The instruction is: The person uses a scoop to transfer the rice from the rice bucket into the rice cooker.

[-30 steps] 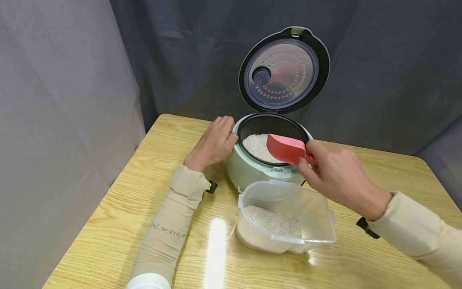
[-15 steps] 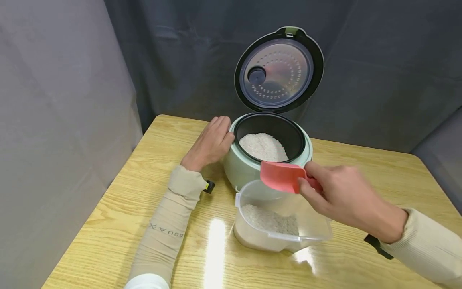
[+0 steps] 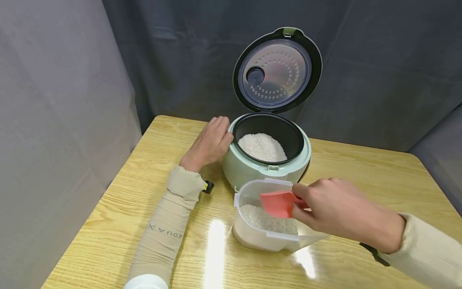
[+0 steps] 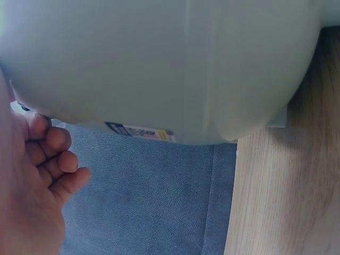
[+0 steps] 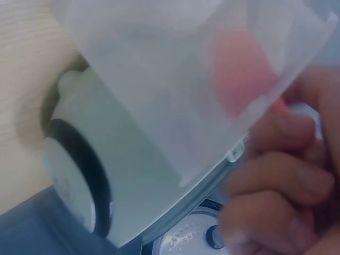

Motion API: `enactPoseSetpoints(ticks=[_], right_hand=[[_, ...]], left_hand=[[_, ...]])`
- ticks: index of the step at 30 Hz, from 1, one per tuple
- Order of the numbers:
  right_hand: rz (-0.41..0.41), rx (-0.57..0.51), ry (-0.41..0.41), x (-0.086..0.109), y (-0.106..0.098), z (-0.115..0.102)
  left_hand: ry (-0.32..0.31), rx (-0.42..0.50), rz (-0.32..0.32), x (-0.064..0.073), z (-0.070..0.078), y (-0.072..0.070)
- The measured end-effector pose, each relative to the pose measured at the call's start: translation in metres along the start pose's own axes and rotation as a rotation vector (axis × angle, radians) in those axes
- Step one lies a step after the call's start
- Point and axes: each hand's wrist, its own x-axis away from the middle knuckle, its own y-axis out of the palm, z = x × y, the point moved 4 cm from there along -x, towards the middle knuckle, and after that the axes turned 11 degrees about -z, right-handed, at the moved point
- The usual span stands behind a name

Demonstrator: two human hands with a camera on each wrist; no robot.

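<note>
In the head view, my right hand (image 3: 339, 210) grips the handle of a pinkish-red scoop (image 3: 278, 203). The scoop is inside the mouth of a clear plastic bin (image 3: 252, 237), just over the rice (image 3: 265, 220) there. Through the bin's wall, the right wrist view shows the scoop (image 5: 241, 71) blurred. Behind the bin stands a pale green rice cooker (image 3: 240, 172), its lid (image 3: 278, 74) raised and a mound of white rice (image 3: 262, 147) in its black pot. My left hand (image 3: 209, 142) holds the cooker's left side near the rim, fingers curled in the left wrist view.
Everything stands on a wood-grain table (image 3: 162, 140) with rounded back corners. A dark curtain (image 3: 187, 60) hangs behind it and a grey one (image 3: 61, 100) to the left. A dark cord (image 3: 305, 170) runs down the cooker's right side.
My right hand has brought the scoop from over the cooker's pot toward me and down into the bin. The scoop has turned over on the way. My left hand stays at the cooker.
</note>
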Motion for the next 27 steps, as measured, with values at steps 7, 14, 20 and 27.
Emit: enactPoseSetpoints(ticks=[7,14,20,27], right_hand=[[-0.212,-0.041,0.041,-0.015,0.012,-0.005],[-0.295,-0.082,0.059,-0.029,0.021,-0.010],[-0.376,-0.116,0.028,-0.037,0.033,-0.012],[-0.346,-0.062,-0.041,-0.039,0.046,-0.015]], left_hand=[[-0.005,0.003,-0.008,0.000,-0.002,0.000],[0.015,0.000,0.009,-0.001,0.000,0.000],[0.016,0.002,0.008,-0.001,0.002,0.001],[-0.007,0.000,0.000,0.001,0.001,0.001]])
